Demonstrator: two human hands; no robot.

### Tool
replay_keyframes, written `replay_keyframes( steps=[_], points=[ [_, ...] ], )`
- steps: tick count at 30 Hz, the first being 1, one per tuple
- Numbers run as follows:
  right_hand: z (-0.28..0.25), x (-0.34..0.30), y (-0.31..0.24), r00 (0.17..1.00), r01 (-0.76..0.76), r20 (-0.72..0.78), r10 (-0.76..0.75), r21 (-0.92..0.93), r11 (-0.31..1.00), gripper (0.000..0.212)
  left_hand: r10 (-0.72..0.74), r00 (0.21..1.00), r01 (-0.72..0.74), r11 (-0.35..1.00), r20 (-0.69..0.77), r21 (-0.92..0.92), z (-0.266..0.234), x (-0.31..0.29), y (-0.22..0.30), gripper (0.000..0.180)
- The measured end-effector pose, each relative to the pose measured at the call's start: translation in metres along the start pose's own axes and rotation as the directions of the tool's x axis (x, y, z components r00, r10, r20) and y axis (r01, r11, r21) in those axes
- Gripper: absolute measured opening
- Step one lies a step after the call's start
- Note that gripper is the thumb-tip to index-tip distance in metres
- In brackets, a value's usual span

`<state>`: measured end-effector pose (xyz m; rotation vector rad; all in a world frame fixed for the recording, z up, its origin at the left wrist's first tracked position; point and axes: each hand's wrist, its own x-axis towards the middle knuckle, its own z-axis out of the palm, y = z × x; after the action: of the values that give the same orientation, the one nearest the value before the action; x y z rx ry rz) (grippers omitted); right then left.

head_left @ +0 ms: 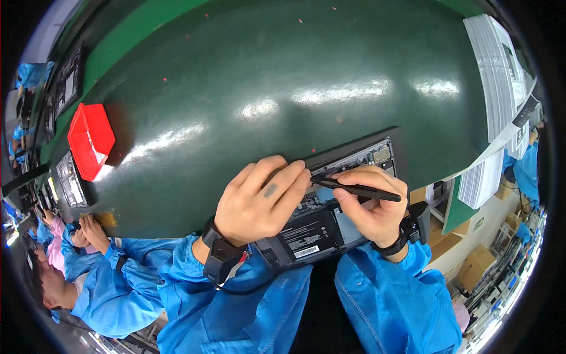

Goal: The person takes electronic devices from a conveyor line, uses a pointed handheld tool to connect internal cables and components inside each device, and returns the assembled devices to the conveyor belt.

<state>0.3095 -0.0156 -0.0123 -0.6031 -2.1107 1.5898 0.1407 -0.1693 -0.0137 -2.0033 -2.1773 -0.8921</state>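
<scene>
An opened laptop base (401,147) lies at a slant at the table's near edge, its inner parts facing up. Inside it show a black battery (309,236) with a printed label and part of the circuit board (381,154). My right hand (377,206) grips slim black tweezers (371,192) whose tip points left into the laptop. Over the laptop's left part, my left hand (259,200) is closed, its bent fingertips beside the tweezers' tip. What those fingertips hold, if anything, is hidden. Both wrists wear black strapped devices.
A red angular bin (91,141) stands on the green table (247,53) at left, near another opened device (72,180). Stacked white sheets (492,76) rise at the far right. A co-worker in blue (118,289) sits at left; cardboard boxes (474,265) are beyond, lower right.
</scene>
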Motion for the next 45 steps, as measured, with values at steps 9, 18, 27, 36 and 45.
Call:
replay_keyframes(
  steps=[9, 18, 27, 36, 45],
  points=[
    [-0.002, 0.002, 0.005, 1.0, -0.001, 0.009, 0.001, -0.006, 1.0, 0.024, 0.093, 0.996, -0.092, 0.995, 0.009, -0.035, 0.008, 0.001, -0.003, 0.023],
    [0.001, 0.007, 0.004, 1.0, -0.004, 0.023, 0.003, 0.011, 1.0, 0.025, 0.06, 0.998, -0.058, 0.996, 0.028, -0.073, 0.007, -0.001, -0.007, 0.026],
    [-0.003, 0.003, 0.003, 1.0, 0.011, 0.023, -0.011, -0.01, 1.0, 0.024, 0.067, 0.997, -0.064, 0.994, 0.029, -0.089, 0.006, 0.001, -0.003, 0.026],
    [0.003, 0.006, 0.0, 0.997, 0.048, 0.063, -0.046, -0.035, 0.998, 0.023, 0.03, 0.999, -0.029, 0.993, 0.011, -0.111, 0.007, -0.006, -0.006, 0.025],
    [0.005, 0.003, 0.002, 0.995, 0.063, 0.075, -0.063, -0.002, 0.998, 0.021, 0.014, 1.0, -0.014, 0.989, -0.001, -0.15, 0.005, -0.005, -0.006, 0.021]
  ],
)
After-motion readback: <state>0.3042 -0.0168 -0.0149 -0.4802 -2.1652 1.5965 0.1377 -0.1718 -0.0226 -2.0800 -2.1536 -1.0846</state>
